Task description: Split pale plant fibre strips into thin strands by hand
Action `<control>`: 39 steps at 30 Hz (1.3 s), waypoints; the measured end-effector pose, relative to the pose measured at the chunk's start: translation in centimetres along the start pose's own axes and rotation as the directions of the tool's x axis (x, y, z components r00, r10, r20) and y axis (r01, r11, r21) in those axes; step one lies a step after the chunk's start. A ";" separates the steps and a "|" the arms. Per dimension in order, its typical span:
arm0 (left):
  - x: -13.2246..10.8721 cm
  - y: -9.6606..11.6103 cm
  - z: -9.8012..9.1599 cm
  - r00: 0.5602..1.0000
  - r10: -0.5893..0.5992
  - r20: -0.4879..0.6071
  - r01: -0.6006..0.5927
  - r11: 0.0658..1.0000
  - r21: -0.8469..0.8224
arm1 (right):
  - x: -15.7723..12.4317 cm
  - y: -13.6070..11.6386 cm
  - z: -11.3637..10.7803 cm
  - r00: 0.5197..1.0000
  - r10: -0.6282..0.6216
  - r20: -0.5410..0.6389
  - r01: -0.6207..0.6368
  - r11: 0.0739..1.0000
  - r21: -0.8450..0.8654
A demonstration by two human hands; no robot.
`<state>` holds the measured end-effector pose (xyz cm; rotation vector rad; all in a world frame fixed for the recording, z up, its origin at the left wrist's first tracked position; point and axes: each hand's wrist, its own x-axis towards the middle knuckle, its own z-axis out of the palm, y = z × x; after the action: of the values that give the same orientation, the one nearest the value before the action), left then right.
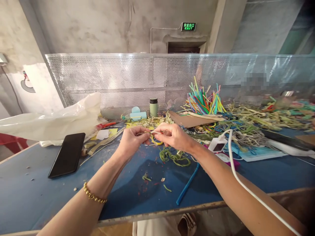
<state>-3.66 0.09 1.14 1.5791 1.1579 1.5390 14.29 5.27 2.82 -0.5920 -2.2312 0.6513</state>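
Note:
Over the middle of the blue table my left hand [134, 137] and my right hand [173, 136] meet, fingertips almost touching. Both pinch a thin pale strand [152, 132], partly hidden by the fingers. A small red bit shows by my right fingers; I cannot make out whether they hold it. Just below, a yellow loop [157, 141] shows, its link to the strand unclear. Tangled green cord [173, 156] lies on the table below my right hand. A blue fuzzy stem [187, 185] rests nearer the front edge.
A black phone [67, 155] and a plastic bag [73, 114] lie left. Behind my hands stand a green bottle [154, 107] and a bunch of coloured fuzzy stems [204, 100]. A white cable [233, 164] crosses my right forearm. A perforated metal screen [118, 75] borders the back.

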 end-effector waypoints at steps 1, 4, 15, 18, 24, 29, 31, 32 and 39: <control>0.0 -0.1 0.0 1.000 0.015 0.005 -0.015 1.000 0.021 | 0.0 0.0 0.0 1.000 0.007 -0.005 -0.007 1.000 0.011; 0.0 -0.2 0.1 0.998 0.050 0.039 -0.054 0.995 0.089 | 0.2 0.4 0.3 0.997 -0.007 -0.075 0.009 1.000 0.024; -0.4 0.2 0.0 0.973 -0.093 0.213 0.059 0.985 0.160 | -0.1 -0.1 -0.1 0.933 -0.350 0.088 0.357 0.858 -0.368; -0.4 0.2 0.2 0.978 -0.126 0.164 0.130 0.992 -0.010 | -0.1 0.0 0.4 0.975 -0.223 -0.009 0.215 0.949 -0.229; -0.3 0.0 0.4 0.991 -0.136 0.013 0.134 0.956 -0.259 | 0.0 0.1 1.4 0.965 0.245 0.099 -0.263 0.855 0.446; -0.2 -0.1 0.5 0.991 -0.123 -0.059 0.097 0.941 -0.323 | 0.1 0.2 1.8 0.985 0.171 -0.029 -0.156 0.948 0.277; -0.2 -0.1 0.6 0.990 -0.113 -0.087 0.078 0.940 -0.332 | 0.1 0.1 1.9 0.990 0.052 -0.129 -0.041 0.995 0.090; -0.2 -0.2 0.7 0.989 -0.107 -0.098 0.069 0.941 -0.332 | 0.0 0.1 2.0 0.986 -0.020 -0.167 0.020 1.000 -0.002; -0.6 -0.5 1.4 0.981 -0.103 -0.166 0.059 0.967 -0.248 | -0.4 -0.7 2.2 0.919 -0.375 -0.124 0.273 0.831 -0.484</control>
<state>-2.29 -0.04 0.33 1.2399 1.0681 1.7221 12.76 3.91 1.75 -0.4588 -2.2075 -0.1254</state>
